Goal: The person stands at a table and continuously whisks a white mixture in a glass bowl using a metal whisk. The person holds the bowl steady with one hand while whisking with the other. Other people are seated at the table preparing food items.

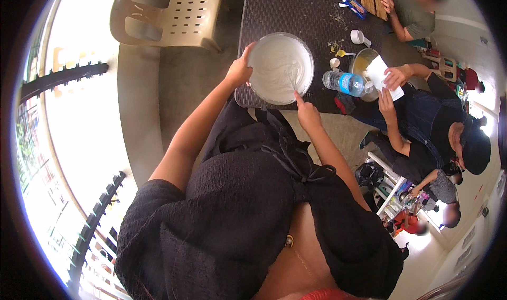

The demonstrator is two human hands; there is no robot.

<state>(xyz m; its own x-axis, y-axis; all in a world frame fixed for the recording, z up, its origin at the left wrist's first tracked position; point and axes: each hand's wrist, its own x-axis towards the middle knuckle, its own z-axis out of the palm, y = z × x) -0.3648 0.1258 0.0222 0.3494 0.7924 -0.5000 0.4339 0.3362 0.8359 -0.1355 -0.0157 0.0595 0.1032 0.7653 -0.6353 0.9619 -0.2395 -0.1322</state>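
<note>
A round bowl (309,68) holds a smooth white mixture with swirl marks, at the near left corner of a dark woven-pattern table (273,12). My left hand (240,68) grips the bowl's left rim. My right hand (309,113) is closed on the handle of a wire whisk (294,78), with the index finger stretched along it; the whisk's wires dip into the mixture near the bowl's lower right side. Most of the whisk's handle is hidden by my fingers.
Right of the bowl lie a plastic water bottle (344,82), a yellow spoon (341,53), a white measuring cup (357,37) and a bowl of yellow content (361,64). A co-worker there holds white paper (378,72). Another person sits beyond, by a wooden board (372,2). A plastic chair (186,16) stands left.
</note>
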